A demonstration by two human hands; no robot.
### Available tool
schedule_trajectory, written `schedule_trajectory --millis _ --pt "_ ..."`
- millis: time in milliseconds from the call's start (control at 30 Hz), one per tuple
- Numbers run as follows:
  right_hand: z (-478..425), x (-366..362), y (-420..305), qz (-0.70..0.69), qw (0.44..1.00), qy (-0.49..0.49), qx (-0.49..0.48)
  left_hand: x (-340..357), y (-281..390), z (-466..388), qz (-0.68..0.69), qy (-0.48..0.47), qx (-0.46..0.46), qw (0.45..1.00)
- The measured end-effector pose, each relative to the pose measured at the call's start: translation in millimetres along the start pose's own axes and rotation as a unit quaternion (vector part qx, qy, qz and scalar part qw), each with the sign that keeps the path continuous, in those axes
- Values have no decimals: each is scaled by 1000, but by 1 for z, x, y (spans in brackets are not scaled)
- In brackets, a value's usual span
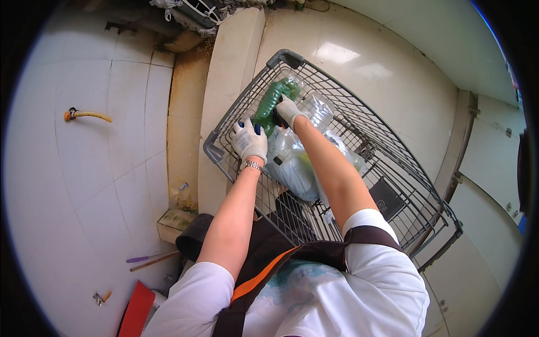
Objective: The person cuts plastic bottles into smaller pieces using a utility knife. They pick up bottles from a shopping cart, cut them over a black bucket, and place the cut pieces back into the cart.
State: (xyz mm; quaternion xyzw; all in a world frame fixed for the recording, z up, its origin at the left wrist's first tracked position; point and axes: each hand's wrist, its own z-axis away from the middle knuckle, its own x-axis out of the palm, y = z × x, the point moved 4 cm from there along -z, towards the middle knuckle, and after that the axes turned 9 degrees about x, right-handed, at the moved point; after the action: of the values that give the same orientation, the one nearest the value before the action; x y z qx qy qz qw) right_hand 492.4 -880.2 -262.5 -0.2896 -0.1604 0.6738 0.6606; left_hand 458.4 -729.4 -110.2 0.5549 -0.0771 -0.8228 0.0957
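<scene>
A grey wire shopping cart (358, 101) stands before me, with plastic bottles and bags inside. Both my hands wear white work gloves with dark blue fingertips showing on the left one. My left hand (249, 141) is over the cart's near-left part, its fingers bent down beside the lower end of a crumpled green plastic bottle (269, 101). Against that bottle's right side is my right hand (288, 111), its fingertips partly hidden, with something dark beneath them. Clear plastic bottles (318, 109) lie to its right. Below is a pale blue plastic bag (294, 177) with a clear bottle on top.
A tiled ledge (227, 76) runs along the cart's left. On the white tiled wall are a yellow hose stub (90, 115) and a metal tap (99, 298). A black bucket (194, 238) and a red dustpan-like object (137, 309) are at lower left. Mop heads (202, 17) lie at the top.
</scene>
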Motion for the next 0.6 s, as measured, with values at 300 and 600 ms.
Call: schedule_trajectory --millis 300,600 --pt "8 -28 -7 96 988 42 -116 78 16 -22 -178 -51 310 933" --pt "127 -55 -49 152 987 -56 -21 95 25 -75 -245 -133 323 904"
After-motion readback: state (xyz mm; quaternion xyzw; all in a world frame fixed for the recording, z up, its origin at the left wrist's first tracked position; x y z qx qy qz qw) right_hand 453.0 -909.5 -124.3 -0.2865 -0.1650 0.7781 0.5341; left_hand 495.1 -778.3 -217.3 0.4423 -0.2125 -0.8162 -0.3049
